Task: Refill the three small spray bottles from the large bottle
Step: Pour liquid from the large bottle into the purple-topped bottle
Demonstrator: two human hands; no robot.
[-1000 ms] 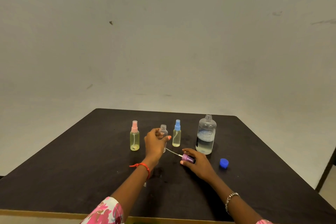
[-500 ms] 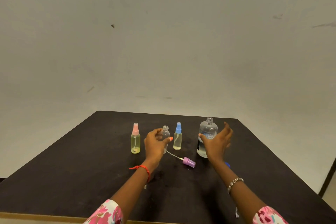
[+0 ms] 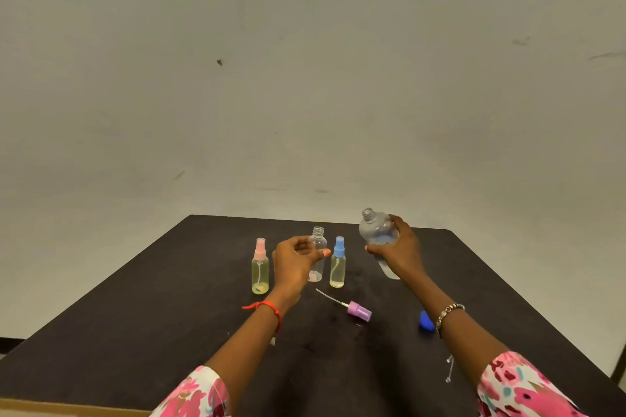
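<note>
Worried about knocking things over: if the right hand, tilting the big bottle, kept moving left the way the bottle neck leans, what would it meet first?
Probably the blue-capped spray bottle, standing between the large bottle in the right hand and the open small bottle; depth is unclear.

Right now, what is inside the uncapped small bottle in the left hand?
The small clear uncapped bottle looks nearly empty, with only a pinkish tint at its base. The left hand covers part of its side, so the exact level cannot be seen.
</note>
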